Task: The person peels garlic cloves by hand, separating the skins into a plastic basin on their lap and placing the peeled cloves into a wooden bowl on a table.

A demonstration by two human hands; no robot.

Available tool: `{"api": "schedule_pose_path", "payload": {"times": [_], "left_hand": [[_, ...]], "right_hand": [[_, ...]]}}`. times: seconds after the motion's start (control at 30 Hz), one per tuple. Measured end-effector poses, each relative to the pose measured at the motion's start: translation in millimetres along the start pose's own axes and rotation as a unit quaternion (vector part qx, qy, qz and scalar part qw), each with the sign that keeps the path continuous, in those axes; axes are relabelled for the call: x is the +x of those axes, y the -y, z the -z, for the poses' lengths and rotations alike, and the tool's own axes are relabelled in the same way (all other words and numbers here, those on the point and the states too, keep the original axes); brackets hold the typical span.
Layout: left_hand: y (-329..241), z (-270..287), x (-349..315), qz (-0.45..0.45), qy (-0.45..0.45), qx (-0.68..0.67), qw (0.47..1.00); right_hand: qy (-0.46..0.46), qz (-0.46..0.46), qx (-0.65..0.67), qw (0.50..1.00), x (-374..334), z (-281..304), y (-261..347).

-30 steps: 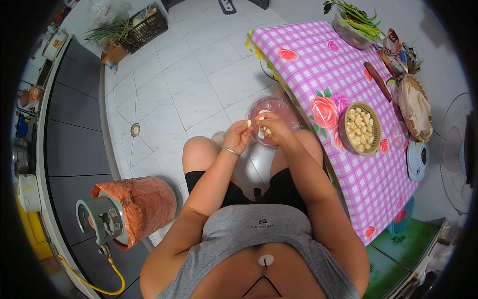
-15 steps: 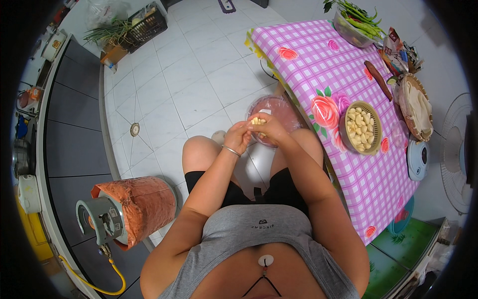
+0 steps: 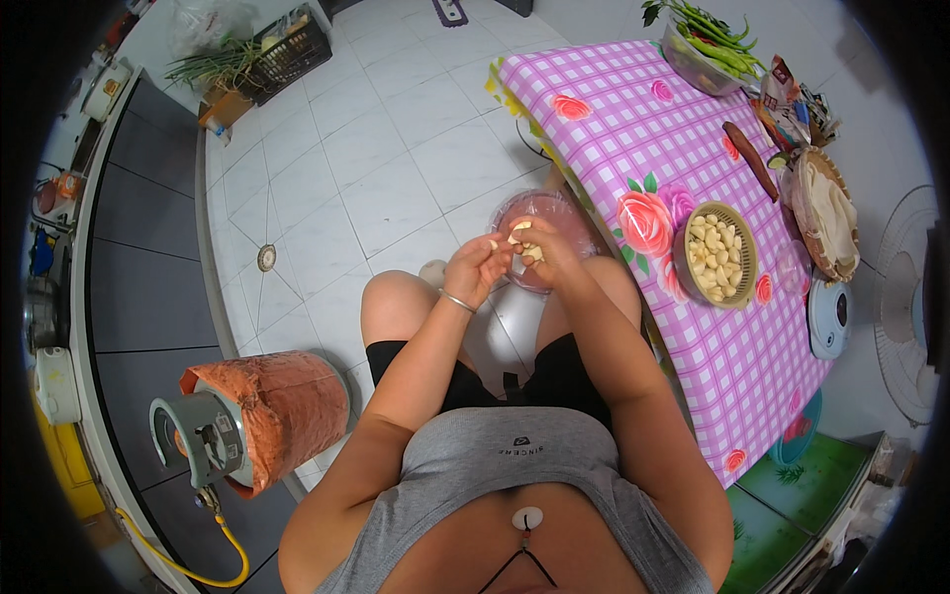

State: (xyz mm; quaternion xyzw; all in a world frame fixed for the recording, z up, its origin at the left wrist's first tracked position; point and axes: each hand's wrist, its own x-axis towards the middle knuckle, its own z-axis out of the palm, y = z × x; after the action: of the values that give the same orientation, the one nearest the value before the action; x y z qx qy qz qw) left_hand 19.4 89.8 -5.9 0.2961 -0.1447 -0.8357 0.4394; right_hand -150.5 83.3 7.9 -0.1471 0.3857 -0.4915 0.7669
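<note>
in the head view, the right hand (image 3: pixel 550 251) curls around a few pale garlic cloves (image 3: pixel 522 230), its fingers closed on them so that they show at the fingertips. the left hand (image 3: pixel 475 267) is just beside it, thumb and fingertips drawn near each other; a small pale spot shows there, but i cannot tell whether it is a gripped piece. both hands are above the near side of a pink tub (image 3: pixel 542 203) with clear plastic over its rim. to the right, a checked cloth with roses covers the tabletop (image 3: pixel 594 148), where a round basket (image 3: pixel 752 262) holds more pale cloves (image 3: pixel 714 255). green peppers (image 3: pixel 717 49) fill a bowl at the far end.
</note>
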Motion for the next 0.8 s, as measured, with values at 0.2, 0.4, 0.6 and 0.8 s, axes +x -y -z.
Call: {"api": "schedule_pose_path", "payload": {"times": [0.2,0.4,0.6,0.8], "left_hand": [[3,10,4,-0.030,-0.040,0.055,0.997],[2,4,3,-0.029,-0.064,0.077,0.995],[1,4,0,-0.021,-0.033,0.156,0.987],[1,-10,-1,-0.015,-0.016,0.097,0.995]], "right_hand": [[0.009,-0.016,-0.055,0.998,0,0,-2],[0.062,-0.051,-0.037,0.996,0,-2,-2],[0.068,-0.082,-0.040,0.994,-4,-3,0],[0.086,-0.055,-0.011,0.995,-4,-1,1]]}}
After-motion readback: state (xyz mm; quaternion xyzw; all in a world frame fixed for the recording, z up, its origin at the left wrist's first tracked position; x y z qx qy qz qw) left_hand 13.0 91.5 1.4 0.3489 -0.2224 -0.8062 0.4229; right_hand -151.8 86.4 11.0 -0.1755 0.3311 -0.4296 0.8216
